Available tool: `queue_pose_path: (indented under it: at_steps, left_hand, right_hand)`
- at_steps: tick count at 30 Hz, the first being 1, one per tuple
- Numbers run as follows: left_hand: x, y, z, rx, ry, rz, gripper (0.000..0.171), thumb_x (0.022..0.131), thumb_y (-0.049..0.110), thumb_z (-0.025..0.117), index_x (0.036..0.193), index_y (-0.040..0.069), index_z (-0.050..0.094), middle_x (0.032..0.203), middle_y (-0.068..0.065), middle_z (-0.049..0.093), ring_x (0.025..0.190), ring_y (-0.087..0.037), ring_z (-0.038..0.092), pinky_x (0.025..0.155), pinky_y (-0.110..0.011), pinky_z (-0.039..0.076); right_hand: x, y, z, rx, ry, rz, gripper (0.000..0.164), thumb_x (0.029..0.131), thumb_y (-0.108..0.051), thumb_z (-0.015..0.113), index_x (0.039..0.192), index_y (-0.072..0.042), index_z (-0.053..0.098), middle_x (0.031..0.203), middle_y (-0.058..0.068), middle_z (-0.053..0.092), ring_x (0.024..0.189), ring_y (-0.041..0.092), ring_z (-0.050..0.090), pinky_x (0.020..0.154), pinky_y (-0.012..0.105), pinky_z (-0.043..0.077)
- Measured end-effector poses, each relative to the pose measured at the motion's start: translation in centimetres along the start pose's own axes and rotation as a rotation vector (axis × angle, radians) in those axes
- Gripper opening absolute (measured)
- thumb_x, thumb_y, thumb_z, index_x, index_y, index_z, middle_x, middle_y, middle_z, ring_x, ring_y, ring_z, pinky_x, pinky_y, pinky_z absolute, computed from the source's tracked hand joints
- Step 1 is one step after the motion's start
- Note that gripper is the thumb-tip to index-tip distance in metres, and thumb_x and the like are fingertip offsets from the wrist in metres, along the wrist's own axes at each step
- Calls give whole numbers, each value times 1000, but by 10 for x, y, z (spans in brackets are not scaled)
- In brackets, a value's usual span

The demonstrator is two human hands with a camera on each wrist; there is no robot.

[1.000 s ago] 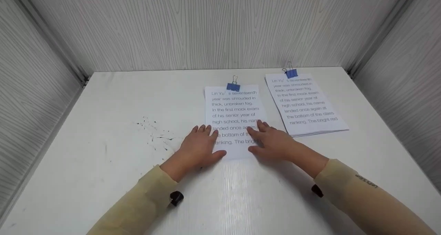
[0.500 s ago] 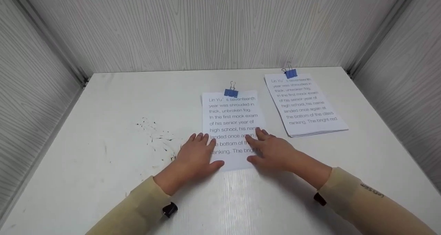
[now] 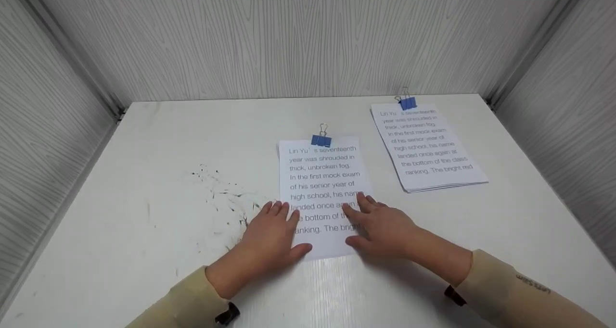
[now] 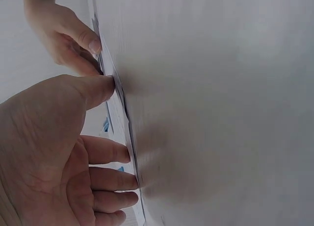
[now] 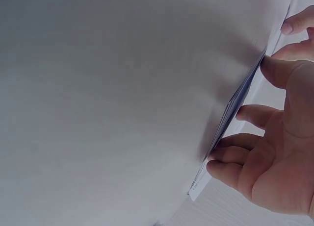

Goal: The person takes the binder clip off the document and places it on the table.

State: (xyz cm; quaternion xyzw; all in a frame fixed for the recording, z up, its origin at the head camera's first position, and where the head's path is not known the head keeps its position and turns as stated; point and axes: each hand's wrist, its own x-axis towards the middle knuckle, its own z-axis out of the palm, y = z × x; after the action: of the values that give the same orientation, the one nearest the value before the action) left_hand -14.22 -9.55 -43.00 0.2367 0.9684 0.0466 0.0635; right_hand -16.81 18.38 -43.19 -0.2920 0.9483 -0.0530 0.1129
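A stack of printed paper [image 3: 322, 183] lies flat on the table, with a blue binder clip [image 3: 321, 140] on its far edge. My left hand [image 3: 272, 234] rests along its left edge, thumb and fingertips touching the sheets. On the opposite side, my right hand [image 3: 387, 229] lies over the right edge, covering the ends of some lines. In the left wrist view, the left fingers [image 4: 110, 179] reach the paper's edge, spread and not curled round it. The right wrist view shows the right fingers [image 5: 235, 142] touching the stack's edge, where the sheets part slightly.
A second clipped stack of printed paper [image 3: 433, 150] lies at an angle to the right, held by another blue binder clip [image 3: 408, 103]. Dark specks [image 3: 226, 193] mark the white table [image 3: 159, 188] on the left. Grained panels [image 3: 308, 39] enclose the back and sides.
Both hands and the middle paper stack with its clip have slid toward the person, and slightly left. The right-hand stack has stayed in place.
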Motion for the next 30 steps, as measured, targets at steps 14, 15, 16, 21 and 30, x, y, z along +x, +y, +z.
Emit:
queue_pose_path:
  at_steps: [14,15,16,21,30]
  left_hand:
    - [-21,5,2,-6,-3,27,80,98,59,66,146,-4,60,149,-31,56,144,-44,49,124,-54,33]
    - [-22,6,2,-6,-4,29,80,98,59,66,146,-4,60,149,-31,56,145,-44,49,123,-55,33]
    - [-23,6,2,-7,-10,28,80,98,59,65,146,-4,60,150,-31,55,145,-44,48,124,-55,32]
    - [-24,6,2,-10,-18,31,80,99,60,64,147,-4,59,151,-31,54,146,-44,47,124,-55,31]
    - [-24,5,1,39,5,52,79,99,61,63,145,-4,61,148,-30,57,143,-43,51,123,-53,34]
  right_hand:
    - [-20,-17,1,9,-5,-18,73,100,-49,67,161,-15,48,164,27,39,148,46,43,115,58,44]
    - [-21,-17,1,23,-5,-20,73,99,-49,68,161,-15,49,164,27,39,148,46,43,115,58,44]
    - [-22,-16,0,41,-3,-19,73,99,-49,69,160,-16,50,164,26,40,148,45,44,114,58,45]
    - [-20,-3,-7,178,36,-16,67,98,-45,74,155,-13,57,159,22,49,142,41,53,111,57,48]
    - [13,50,-43,487,227,96,60,99,-30,78,153,-13,60,151,8,61,140,33,57,114,54,47]
